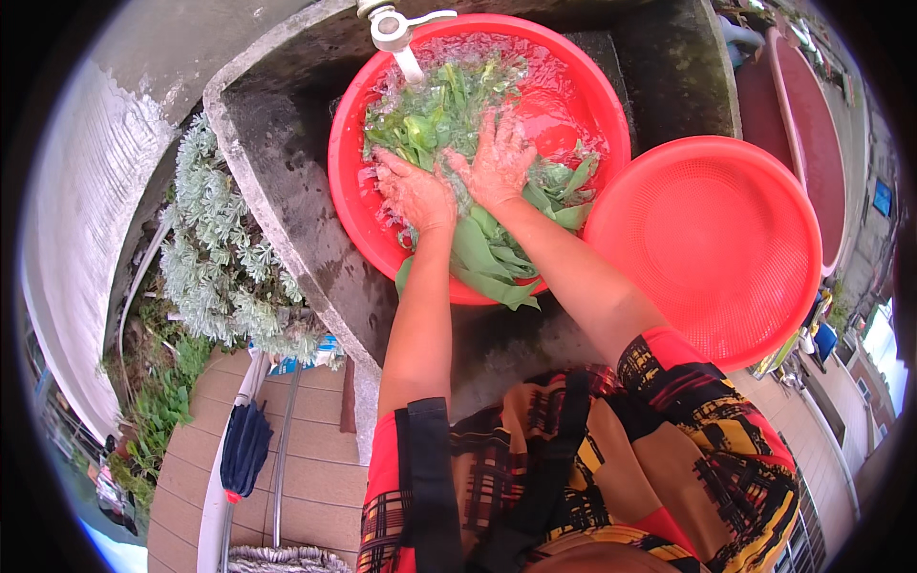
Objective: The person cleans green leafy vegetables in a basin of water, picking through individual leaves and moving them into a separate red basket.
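Note:
Both my hands are in a red plastic basin (339, 191) of churning water and leafy greens (430, 129). My left hand (415, 194) lies at the basin's left side, its fingers stretched out and partly under water beside the leaves. Near the middle, my right hand (495, 160) rests on the greens with its fingers spread. Neither hand visibly grips a leaf. Larger green leaves (478, 253) lie under my wrists and hang over the near rim. At the far side, a white-handled faucet (392, 33) points down into the basin.
The basin sits in a concrete sink (277, 191). A red colander (712, 239) stands at its right, overlapping the basin's edge. Silvery shrubs (220, 239) grow on the left. Below them are a folded dark umbrella (245, 449) and a mop (287, 559). A large reddish tub (807, 143) is far right.

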### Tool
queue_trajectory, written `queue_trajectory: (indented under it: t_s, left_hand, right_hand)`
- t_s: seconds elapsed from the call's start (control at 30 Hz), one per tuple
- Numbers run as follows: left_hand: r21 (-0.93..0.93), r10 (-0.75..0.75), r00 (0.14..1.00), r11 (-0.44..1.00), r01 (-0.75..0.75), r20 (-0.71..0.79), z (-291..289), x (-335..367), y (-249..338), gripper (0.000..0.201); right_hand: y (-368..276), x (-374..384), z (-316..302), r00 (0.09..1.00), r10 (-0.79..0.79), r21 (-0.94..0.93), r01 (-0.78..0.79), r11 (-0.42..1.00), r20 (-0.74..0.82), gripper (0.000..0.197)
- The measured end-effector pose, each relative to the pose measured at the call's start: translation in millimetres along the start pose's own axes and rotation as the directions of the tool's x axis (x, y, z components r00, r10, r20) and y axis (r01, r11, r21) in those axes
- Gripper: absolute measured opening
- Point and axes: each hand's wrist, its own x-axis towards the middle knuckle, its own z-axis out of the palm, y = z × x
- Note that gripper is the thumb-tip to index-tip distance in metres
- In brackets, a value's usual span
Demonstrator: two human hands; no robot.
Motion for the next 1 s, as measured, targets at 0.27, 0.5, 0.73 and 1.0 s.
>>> queue_trajectory:
  t_s: [0.27, 0.5, 0.73, 1.0]
  left_hand:
    - [-0.03, 0.163, 0.983, 0.987, -0.161, 0.085, 44, 22, -39, 0.065]
    - [-0.625, 0.186, 0.679, -0.277, 0.73, 0.71, -10, 45, -26, 0.045]
    - [-0.706, 0.099, 0.761, -0.312, 0.636, 0.641, -25, 14, -30, 0.045]
    - [-0.833, -0.121, 0.993, 0.55, 0.064, -0.004, -32, 2, -32, 0.052]
  right_hand:
    - [5, 7, 22, 0.998, 0.006, 0.021, -0.008, 1.0, 0.069, 0.08]
    - [-24, -28, -30, 0.978, -0.137, 0.627, 0.009, 0.779, 0.156, 0.059]
    - [-47, -42, -68, 0.991, -0.118, 0.504, 0.134, 0.853, -0.065, 0.041]
    - [9, -1, -55, 0.986, -0.013, 0.133, 0.036, 0.99, -0.167, 0.064]
